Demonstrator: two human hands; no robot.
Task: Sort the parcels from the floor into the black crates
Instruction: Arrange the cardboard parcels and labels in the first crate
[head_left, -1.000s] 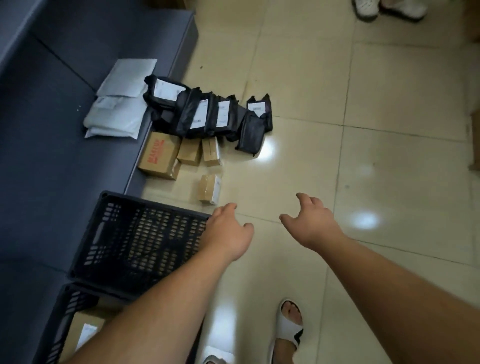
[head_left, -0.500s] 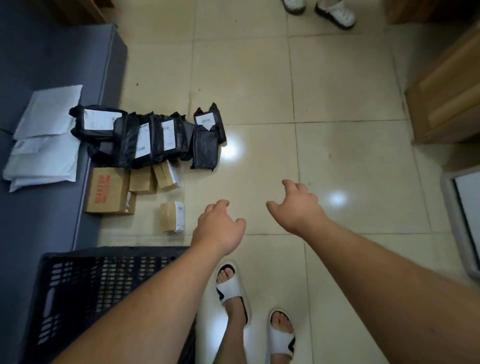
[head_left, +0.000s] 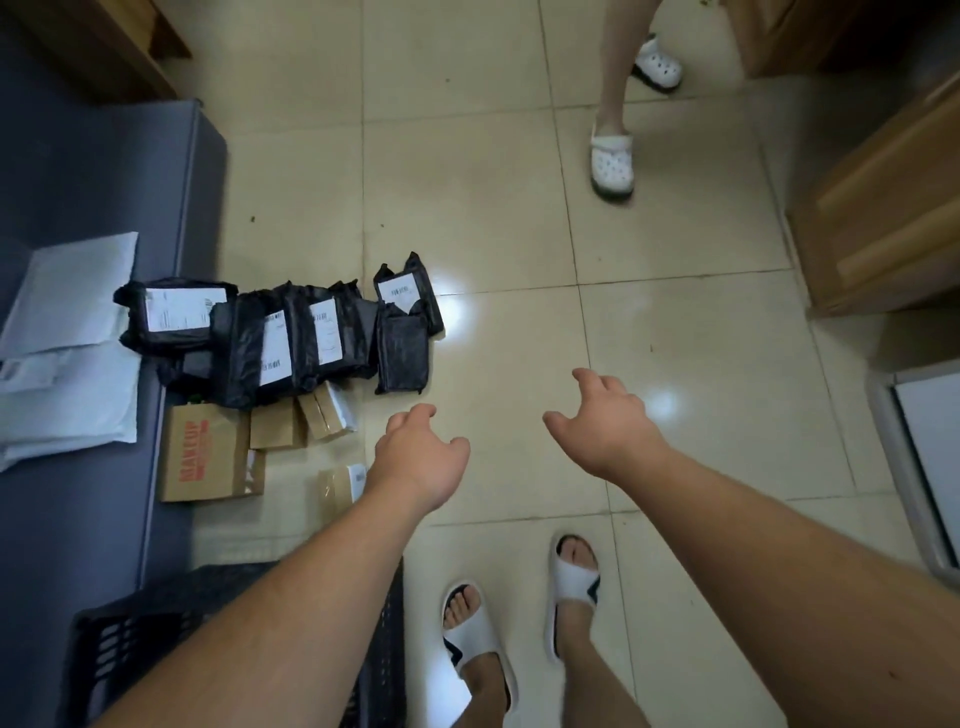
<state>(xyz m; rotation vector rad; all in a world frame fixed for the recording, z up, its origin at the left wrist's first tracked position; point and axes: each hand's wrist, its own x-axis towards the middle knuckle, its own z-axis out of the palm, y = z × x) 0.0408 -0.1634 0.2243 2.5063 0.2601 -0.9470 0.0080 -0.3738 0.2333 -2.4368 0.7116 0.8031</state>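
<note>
Several black plastic parcels (head_left: 291, 340) with white labels lie in a row on the tiled floor, left of centre. In front of them sit brown cardboard boxes: a large one with red lettering (head_left: 208, 457), two smaller ones (head_left: 301, 423) and a lone small box (head_left: 340, 480) partly behind my left wrist. My left hand (head_left: 421, 457) hovers over the floor just right of the boxes, fingers loosely curled, holding nothing. My right hand (head_left: 605, 423) reaches forward over bare tiles, also empty. A black crate (head_left: 119, 644) shows at the bottom left, mostly under my left forearm.
White padded mailers (head_left: 67, 358) lie on a grey bench (head_left: 98, 182) along the left. Another person's legs in white clogs (head_left: 612, 161) stand ahead. Wooden furniture (head_left: 878, 218) fills the right side. My own feet in white slides (head_left: 519, 608) are below.
The view has swung right and up, so the parcels and crate shifted left and down. Both hands stay outstretched and empty. The other person's legs have come into view.
</note>
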